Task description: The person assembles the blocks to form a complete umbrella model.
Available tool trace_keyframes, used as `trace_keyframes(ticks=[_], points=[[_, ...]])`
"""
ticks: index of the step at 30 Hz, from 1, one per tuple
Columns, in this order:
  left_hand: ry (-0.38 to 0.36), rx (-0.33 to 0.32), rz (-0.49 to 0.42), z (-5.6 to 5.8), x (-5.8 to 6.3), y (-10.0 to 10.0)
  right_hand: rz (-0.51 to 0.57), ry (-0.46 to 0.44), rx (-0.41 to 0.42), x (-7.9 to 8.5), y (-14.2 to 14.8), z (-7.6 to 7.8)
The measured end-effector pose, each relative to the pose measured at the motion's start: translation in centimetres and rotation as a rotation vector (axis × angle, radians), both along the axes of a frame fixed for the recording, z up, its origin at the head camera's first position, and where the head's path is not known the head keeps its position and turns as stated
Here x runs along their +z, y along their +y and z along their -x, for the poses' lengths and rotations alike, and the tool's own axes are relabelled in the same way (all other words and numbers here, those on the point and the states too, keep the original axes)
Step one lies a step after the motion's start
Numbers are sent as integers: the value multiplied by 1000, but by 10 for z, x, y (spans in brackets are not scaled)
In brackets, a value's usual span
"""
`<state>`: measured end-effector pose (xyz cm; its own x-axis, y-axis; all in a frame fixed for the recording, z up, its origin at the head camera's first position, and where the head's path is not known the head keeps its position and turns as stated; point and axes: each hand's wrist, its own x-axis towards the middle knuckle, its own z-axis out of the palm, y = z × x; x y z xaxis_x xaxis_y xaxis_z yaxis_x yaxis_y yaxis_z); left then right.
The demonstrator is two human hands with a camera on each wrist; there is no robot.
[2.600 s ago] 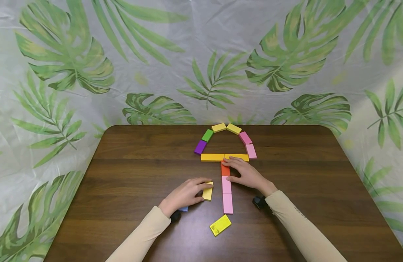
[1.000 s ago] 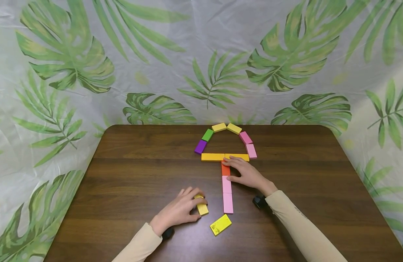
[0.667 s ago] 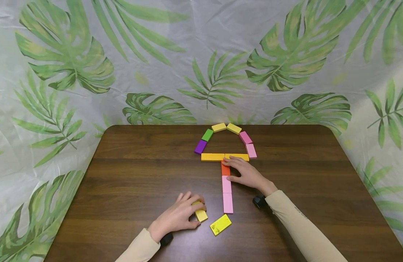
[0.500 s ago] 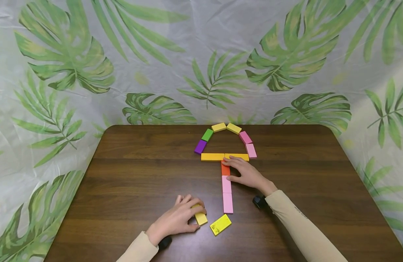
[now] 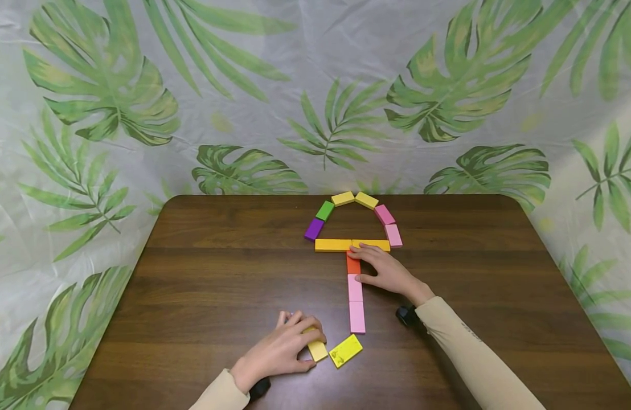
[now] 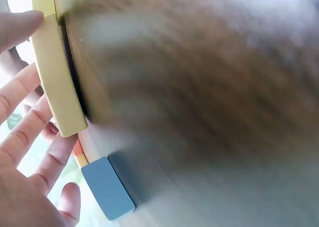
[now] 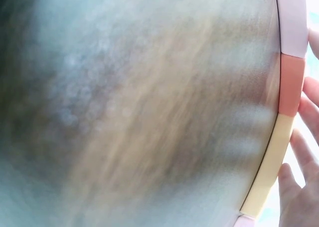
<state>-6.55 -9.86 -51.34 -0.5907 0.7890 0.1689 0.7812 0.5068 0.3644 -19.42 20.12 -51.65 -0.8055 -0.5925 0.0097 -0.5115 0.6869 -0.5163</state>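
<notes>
My left hand [image 5: 282, 347] pinches a pale yellow block [image 5: 318, 351] between thumb and fingers. Its near end lies close beside a bright yellow block [image 5: 346, 350] with a dark printed mark. In the left wrist view a blue block [image 6: 107, 189] sits on the table near the little finger. My right hand [image 5: 387, 270] rests with relaxed fingers along the red block [image 5: 353, 265], its fingertips reaching the orange bar and its thumb at the upper pink block [image 5: 355, 287]. The right wrist view has the fingers beside the red block and the orange block [image 7: 269, 162].
On the brown wooden table [image 5: 208, 273], two orange blocks [image 5: 333, 245] form a crossbar. Above it arch purple [image 5: 314, 229], green [image 5: 324, 210], yellow and pink blocks. A lower pink block [image 5: 356, 316] ends the stem. A leaf-print cloth [image 5: 326, 131] hangs behind the table.
My left hand has drawn the pale yellow block towards the front edge and turned it so it slants, with its near end close to the bright yellow block. The right hand has stayed put.
</notes>
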Motion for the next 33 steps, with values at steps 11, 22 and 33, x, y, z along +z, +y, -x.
trace_keyframes(ticks=[11, 22, 33], points=[[-4, 10, -7, 1, -1, 1, 14, 7, 3, 0, 0, 1], [-1, 9, -6, 4, 0, 1, 11, 0, 2, 0, 0, 1], [-14, 5, -12, 3, 0, 1, 9, 2, 3, 0, 1, 1]])
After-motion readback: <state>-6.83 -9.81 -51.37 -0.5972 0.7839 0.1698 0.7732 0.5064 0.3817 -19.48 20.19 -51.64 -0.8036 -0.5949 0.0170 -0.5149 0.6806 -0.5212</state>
